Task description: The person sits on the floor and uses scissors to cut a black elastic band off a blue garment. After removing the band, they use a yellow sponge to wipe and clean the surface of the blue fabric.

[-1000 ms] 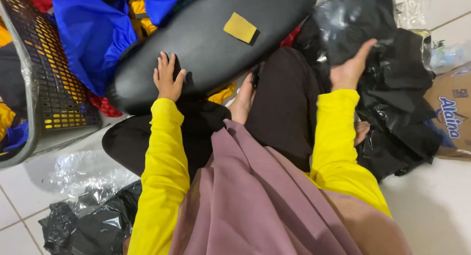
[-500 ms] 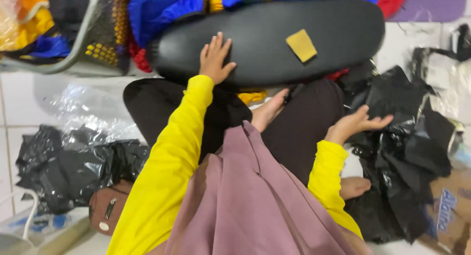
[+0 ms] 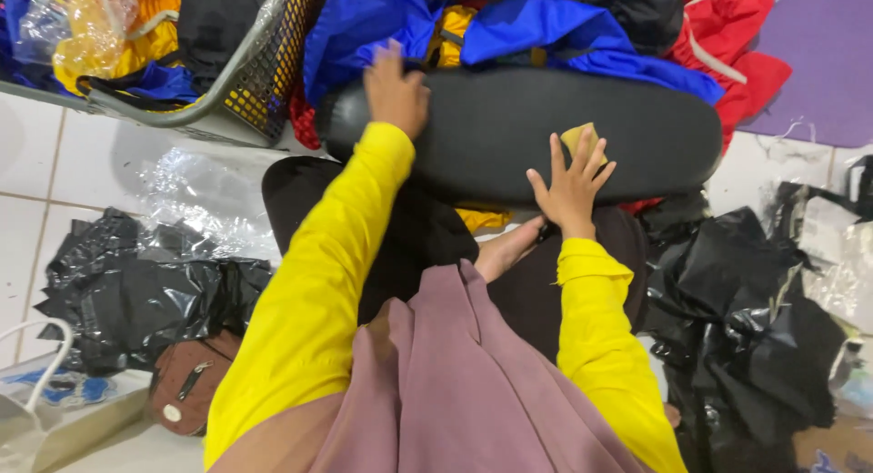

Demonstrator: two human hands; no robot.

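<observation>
A long black padded cushion (image 3: 509, 127) lies across my lap in front of me. My left hand (image 3: 396, 91) rests at its upper left edge, next to a blue garment (image 3: 364, 23), fingers spread. My right hand (image 3: 571, 184) lies flat on the cushion's near side, fingers apart, covering part of a small yellow square patch (image 3: 582, 138). Both arms wear yellow sleeves. My bare foot (image 3: 505, 247) shows between my knees below the cushion.
A metal mesh basket (image 3: 245, 82) with clothes stands at the upper left. Blue, red and yellow garments (image 3: 718, 45) pile behind the cushion. Crumpled black plastic bags (image 3: 136, 291) lie left and black bags (image 3: 755, 327) right on the white tile floor. A brown pouch (image 3: 186, 382) sits lower left.
My right hand moved from the black bags at my right onto the cushion near the yellow patch. My left hand slid up to the cushion's far edge. The view shifted.
</observation>
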